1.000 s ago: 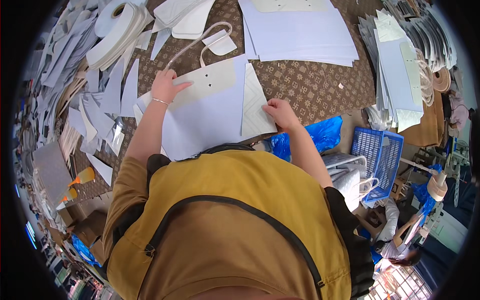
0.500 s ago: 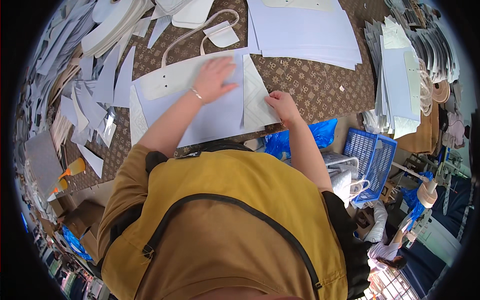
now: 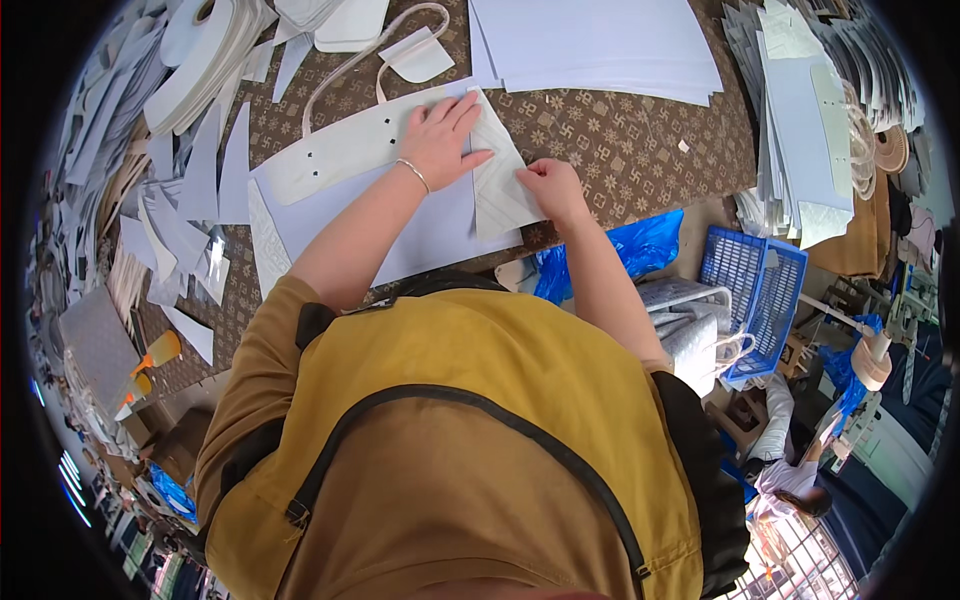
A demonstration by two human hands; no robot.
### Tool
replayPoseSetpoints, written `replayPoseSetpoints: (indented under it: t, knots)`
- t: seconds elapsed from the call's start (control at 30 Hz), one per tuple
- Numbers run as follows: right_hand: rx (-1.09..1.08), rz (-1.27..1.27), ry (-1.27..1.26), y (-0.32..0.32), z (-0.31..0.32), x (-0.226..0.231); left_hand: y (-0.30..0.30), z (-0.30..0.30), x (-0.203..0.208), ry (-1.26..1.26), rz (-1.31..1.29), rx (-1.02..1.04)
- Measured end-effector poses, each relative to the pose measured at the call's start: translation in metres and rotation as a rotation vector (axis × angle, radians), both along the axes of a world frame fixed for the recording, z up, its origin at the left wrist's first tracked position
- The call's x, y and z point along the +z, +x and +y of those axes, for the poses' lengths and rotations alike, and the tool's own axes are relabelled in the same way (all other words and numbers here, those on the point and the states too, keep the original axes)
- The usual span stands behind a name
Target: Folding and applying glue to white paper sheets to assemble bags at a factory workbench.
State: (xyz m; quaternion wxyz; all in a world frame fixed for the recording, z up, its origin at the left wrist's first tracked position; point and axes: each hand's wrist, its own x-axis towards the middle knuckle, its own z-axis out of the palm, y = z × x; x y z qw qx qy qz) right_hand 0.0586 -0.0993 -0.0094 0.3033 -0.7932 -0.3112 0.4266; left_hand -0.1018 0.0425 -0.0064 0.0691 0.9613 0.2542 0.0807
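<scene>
In front of me on the table lies a pale lavender sheet (image 3: 420, 235) with a curved cream strip (image 3: 345, 148) along its far edge; small dark holes show in the strip. My left hand (image 3: 438, 147) is open, pressing on the strip's right end with fingers stretched. A white quilted-looking corner piece (image 3: 502, 190) covers the sheet's right side. My right hand (image 3: 556, 188) pinches the outer edge of this corner piece between thumb and finger. Another patterned white corner piece (image 3: 265, 235) lies along the sheet's left side. A cream cord handle (image 3: 340, 75) curves beyond the strip.
A stack of lavender sheets (image 3: 600, 50) lies at the far side of the brown patterned table (image 3: 640, 150). Paper offcuts (image 3: 190, 200) and orange-tipped bottles (image 3: 160, 350) are at left. Right of the table stand a blue crate (image 3: 755, 290) and hanging panels (image 3: 795, 130); a person works farther off.
My left hand has gone from a blurred sweep over the strip to resting at its right end. The sheet sits slightly turned, and my right hand keeps its pinch on the corner piece.
</scene>
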Motion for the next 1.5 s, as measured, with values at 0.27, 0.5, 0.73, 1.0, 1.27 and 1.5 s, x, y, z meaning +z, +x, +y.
replayPoseSetpoints:
  t: [0.27, 0.5, 0.73, 1.0, 1.27, 1.5]
  knots:
    - [0.054, -0.057, 0.010, 0.005, -0.019, 0.014, 0.004, -0.004, -0.002, -0.006, 0.063, 0.043]
    - [0.024, 0.150, -0.073, 0.011, -0.043, 0.028, 0.004, -0.005, 0.016, -0.066, 0.261, 0.016]
    - [0.098, 0.041, -0.070, 0.010, -0.044, 0.026, 0.007, -0.003, 0.027, -0.091, 0.411, -0.003]
    - [0.139, 0.007, -0.077, 0.007, -0.044, 0.026, 0.005, -0.001, 0.022, -0.106, 0.354, -0.013]
    - [0.272, -0.455, 0.015, -0.004, -0.036, 0.049, 0.004, -0.001, 0.021, -0.093, 0.354, -0.004]
    - [0.684, -0.873, 0.323, -0.060, -0.061, 0.018, 0.003, 0.000, 0.023, -0.111, 0.356, -0.026]
